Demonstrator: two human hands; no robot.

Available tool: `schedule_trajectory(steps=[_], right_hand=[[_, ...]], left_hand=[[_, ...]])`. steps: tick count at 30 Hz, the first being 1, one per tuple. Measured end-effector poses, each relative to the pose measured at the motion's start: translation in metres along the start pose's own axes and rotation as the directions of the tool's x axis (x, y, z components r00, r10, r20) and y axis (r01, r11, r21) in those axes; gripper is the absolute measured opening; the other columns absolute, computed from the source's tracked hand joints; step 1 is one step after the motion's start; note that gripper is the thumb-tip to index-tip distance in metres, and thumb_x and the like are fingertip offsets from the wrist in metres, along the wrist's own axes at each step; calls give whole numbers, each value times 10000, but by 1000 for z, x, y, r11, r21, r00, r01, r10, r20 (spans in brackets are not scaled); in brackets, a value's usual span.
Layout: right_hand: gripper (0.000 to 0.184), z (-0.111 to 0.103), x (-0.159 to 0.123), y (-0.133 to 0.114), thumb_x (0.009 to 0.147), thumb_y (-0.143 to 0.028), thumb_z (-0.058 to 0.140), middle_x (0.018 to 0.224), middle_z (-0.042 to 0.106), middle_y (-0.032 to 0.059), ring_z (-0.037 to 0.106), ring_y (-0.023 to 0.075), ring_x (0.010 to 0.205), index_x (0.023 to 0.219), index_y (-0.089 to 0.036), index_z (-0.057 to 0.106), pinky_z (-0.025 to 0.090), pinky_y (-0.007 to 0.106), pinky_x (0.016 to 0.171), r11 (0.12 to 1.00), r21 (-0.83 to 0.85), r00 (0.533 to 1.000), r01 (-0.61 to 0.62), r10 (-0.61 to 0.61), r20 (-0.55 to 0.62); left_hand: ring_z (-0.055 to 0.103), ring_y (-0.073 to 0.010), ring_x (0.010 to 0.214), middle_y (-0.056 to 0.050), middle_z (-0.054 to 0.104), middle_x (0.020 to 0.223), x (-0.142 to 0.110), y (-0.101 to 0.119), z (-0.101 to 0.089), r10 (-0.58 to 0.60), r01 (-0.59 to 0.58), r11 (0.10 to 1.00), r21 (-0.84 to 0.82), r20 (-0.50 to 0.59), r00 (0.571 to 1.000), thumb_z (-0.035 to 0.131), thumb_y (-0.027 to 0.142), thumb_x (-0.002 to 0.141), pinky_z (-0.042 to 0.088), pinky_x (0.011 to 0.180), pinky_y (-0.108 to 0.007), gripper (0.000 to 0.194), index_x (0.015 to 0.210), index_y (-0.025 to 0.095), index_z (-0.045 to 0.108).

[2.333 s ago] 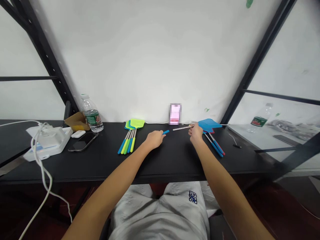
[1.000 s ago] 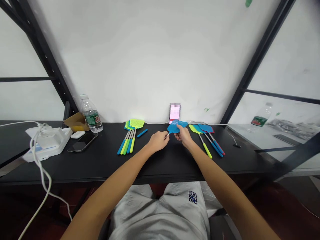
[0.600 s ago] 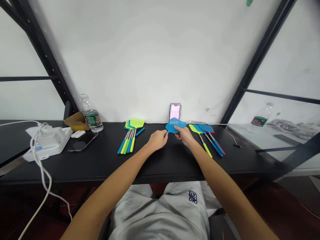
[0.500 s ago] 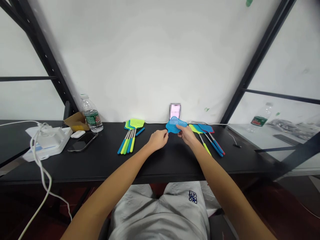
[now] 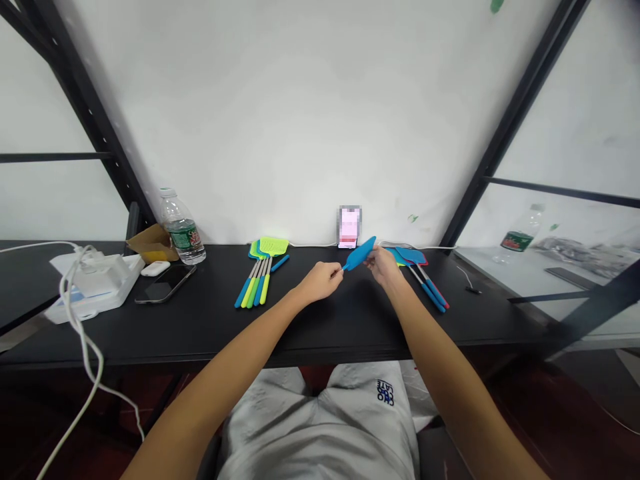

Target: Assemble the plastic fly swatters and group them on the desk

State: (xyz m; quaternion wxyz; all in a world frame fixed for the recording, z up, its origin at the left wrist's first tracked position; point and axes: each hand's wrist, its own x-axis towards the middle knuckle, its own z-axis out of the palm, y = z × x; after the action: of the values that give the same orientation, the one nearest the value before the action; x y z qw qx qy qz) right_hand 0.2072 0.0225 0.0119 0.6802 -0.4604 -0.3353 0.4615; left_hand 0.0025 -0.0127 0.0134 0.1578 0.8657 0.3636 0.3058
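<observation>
Above the middle of the black table [image 5: 310, 327] I hold a blue fly-swatter head [image 5: 360, 253] between both hands. My left hand [image 5: 323, 279] is closed in a pinch at its lower, narrow end. My right hand [image 5: 384, 263] is closed on its upper right edge. The head is turned nearly edge-on to me. A loose blue handle [image 5: 280, 263] lies beside a fan of several finished swatters [image 5: 263, 267] with green and blue heads on the left. More swatters [image 5: 423, 273] with blue and red handles lie just right of my right hand.
A phone [image 5: 349, 227] leans on the wall behind my hands. On the left stand a water bottle [image 5: 183, 228], a cardboard box [image 5: 154, 243], an earbud case [image 5: 156, 268], a dark phone [image 5: 163, 285] and a white device with cables [image 5: 93, 283]. Black shelf posts rise on both sides.
Earlier my left hand held the blue handle and my right a metal rod; the handle now lies by the left pile. Both hands took the blue head, which has turned from flat to edge-on.
</observation>
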Motion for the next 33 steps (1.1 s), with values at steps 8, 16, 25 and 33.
schedule_trajectory(steps=[8, 16, 25, 33], right_hand=[[131, 3, -3, 1, 822, -277, 659, 727, 668, 40, 622, 125, 597, 785, -163, 608, 447, 196, 476, 990, -143, 998, 16, -26, -66], [413, 10, -13, -4, 908, -560, 495, 867, 701, 121, 694, 225, 743, 873, -164, 608, 549, 310, 607, 999, 34, 983, -21, 15, 184], [180, 11, -14, -3, 719, -343, 677, 729, 675, 33, 663, 206, 744, 764, -182, 610, 538, 302, 656, 993, 116, 968, -2, -27, 250], [209, 1, 3, 1, 586, -160, 690, 745, 696, -12, 640, 175, 722, 791, -185, 666, 503, 285, 643, 990, 139, 980, 14, -42, 197]], left_hand=[[464, -119, 575, 17, 530, 580, 2, -5, -3, -20, 21, 1000, 14, -64, 998, 423, 302, 919, 284, 566, -255, 319, 671, 171, 575], [456, -119, 560, 16, 522, 571, 3, -7, -5, -13, 17, 999, 38, -82, 997, 413, 319, 928, 262, 558, -263, 333, 688, 171, 589], [412, -113, 547, 19, 465, 540, 3, -11, -4, 4, -3, 1000, 19, -74, 997, 414, 368, 928, 235, 555, -266, 383, 622, 169, 532], [343, -96, 521, 36, 365, 505, 5, -10, -3, -5, 6, 1000, 18, -73, 997, 424, 395, 919, 203, 551, -275, 425, 557, 174, 422]])
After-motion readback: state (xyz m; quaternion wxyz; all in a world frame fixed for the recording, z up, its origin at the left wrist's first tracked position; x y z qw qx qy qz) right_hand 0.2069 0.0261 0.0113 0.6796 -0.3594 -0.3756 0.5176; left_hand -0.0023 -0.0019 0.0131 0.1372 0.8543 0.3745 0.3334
